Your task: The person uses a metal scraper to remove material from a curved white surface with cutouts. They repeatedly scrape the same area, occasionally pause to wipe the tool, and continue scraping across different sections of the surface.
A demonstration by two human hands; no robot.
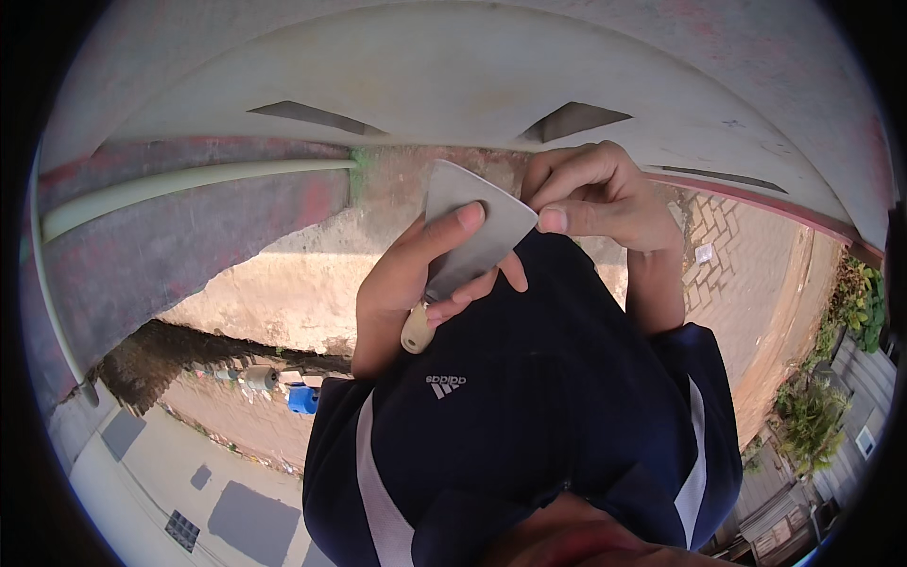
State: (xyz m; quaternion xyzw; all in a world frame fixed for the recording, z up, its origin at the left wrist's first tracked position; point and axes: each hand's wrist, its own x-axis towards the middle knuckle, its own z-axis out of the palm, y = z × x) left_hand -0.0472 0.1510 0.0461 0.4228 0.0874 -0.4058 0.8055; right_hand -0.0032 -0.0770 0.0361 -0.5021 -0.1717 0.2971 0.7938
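Observation:
My left hand [425, 262] holds a putty knife [471, 227] by its wide metal blade, with the thumb on the upper face and the fingers beneath. Its pale handle [417, 332] points down towards my chest. At the blade's right corner is my right hand [602, 195], its thumb and fingertips bent close to that corner; whether they pinch it cannot be made out. Beyond both hands rises a smooth pale wall [439, 78] with dark angular openings.
A pale pipe [198, 184] runs along the grey, pink-stained wall at left. Below it lie rubble and a blue container [303, 399]. Paving blocks [716, 234] cover ground at right, near plants [808, 418] and corrugated sheets.

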